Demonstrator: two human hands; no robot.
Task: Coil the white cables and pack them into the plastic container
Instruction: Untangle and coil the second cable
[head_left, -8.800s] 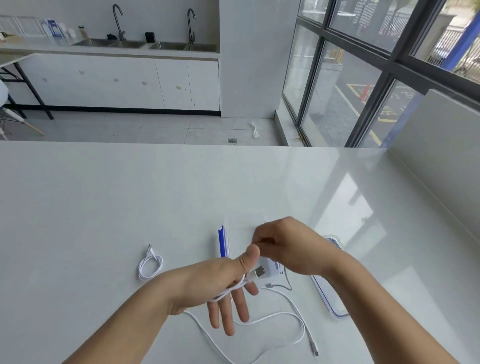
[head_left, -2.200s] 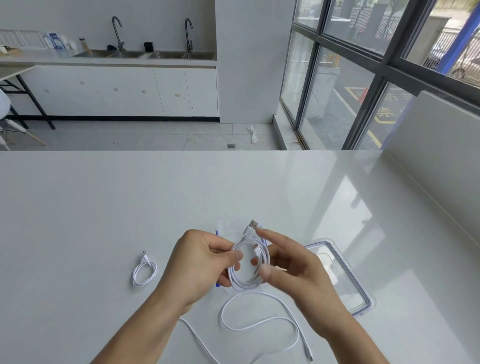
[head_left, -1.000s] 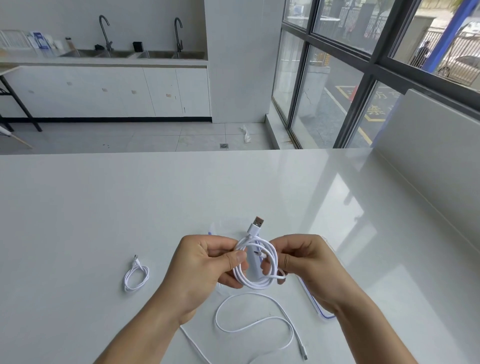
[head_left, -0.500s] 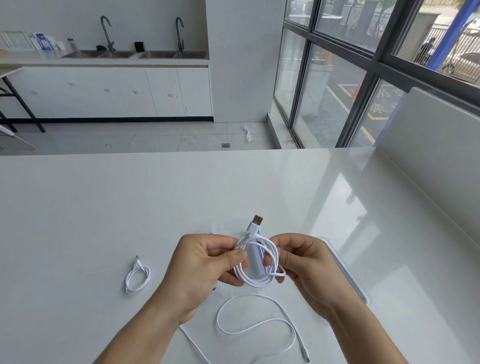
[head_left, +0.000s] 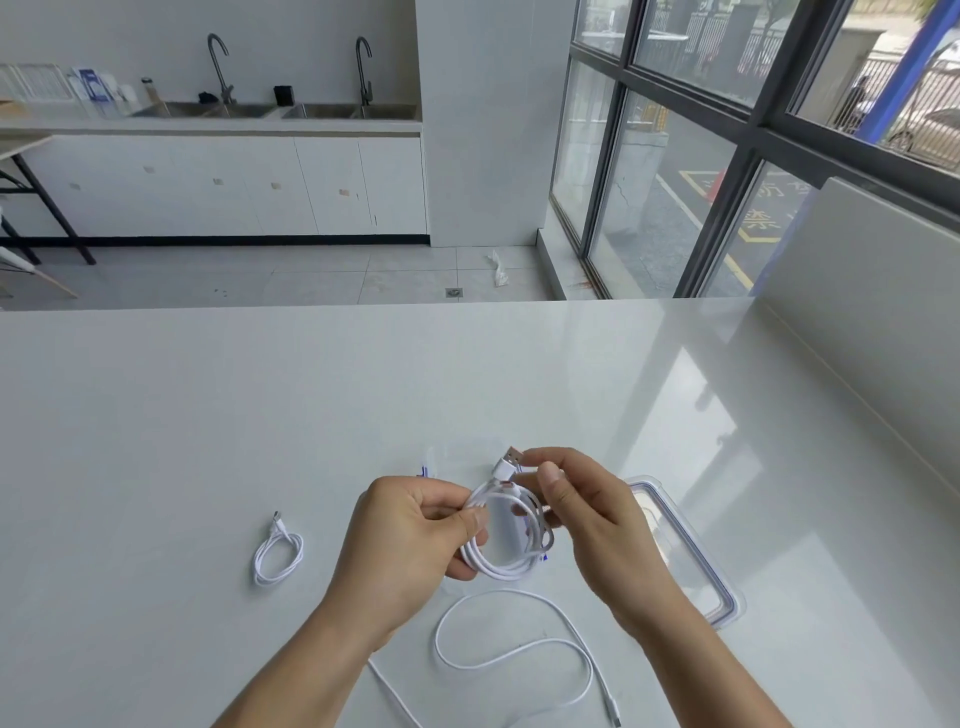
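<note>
Across the counter (head_left: 467, 389) the plastic container (head_left: 434, 462) sits mostly hidden behind the hands, lid (head_left: 696, 571) off beside it. One loose cable (head_left: 519, 660) is uncoiled. The left hand (head_left: 410, 540) pinches a nearly wound coil (head_left: 506, 564) and the right hand (head_left: 592, 519) pinches its plug end. A small coiled cable (head_left: 278, 558) waits at left, so packing looks unstarted

Open room spreads across the glossy white tabletop (head_left: 363, 374) toward its far and left edges. By the near edge a loose white cable (head_left: 498, 591) sprawls. A small coiled white cable (head_left: 275, 540) lies leftward, and a clear blue-sealed plastic lid (head_left: 691, 551) lies rightward.
</note>
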